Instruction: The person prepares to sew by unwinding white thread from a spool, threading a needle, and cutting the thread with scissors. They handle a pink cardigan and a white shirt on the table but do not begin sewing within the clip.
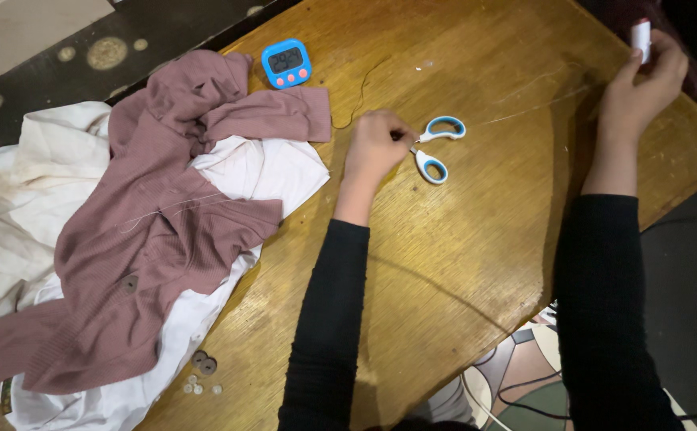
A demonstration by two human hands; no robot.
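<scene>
Wooden tabletop [460, 263] fills the view, with a mauve cardigan [165, 231] lying over white cloth [29, 199] at the left, loose buttons [201, 375] below them and a blue timer [286, 63] above. Mid-table, the left hand [376, 148] has its grip pinched on thread [540, 100], touching blue-handled scissors [435, 148]. At far right, the right hand [644, 84] grips a white spool [641, 38].

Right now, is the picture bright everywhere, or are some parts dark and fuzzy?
Head view: the wooden table is warmly lit with soft glare near the blue timer; the corners fall dark; the right hand looks slightly blurred; the left hand by the scissors is sharper.
</scene>
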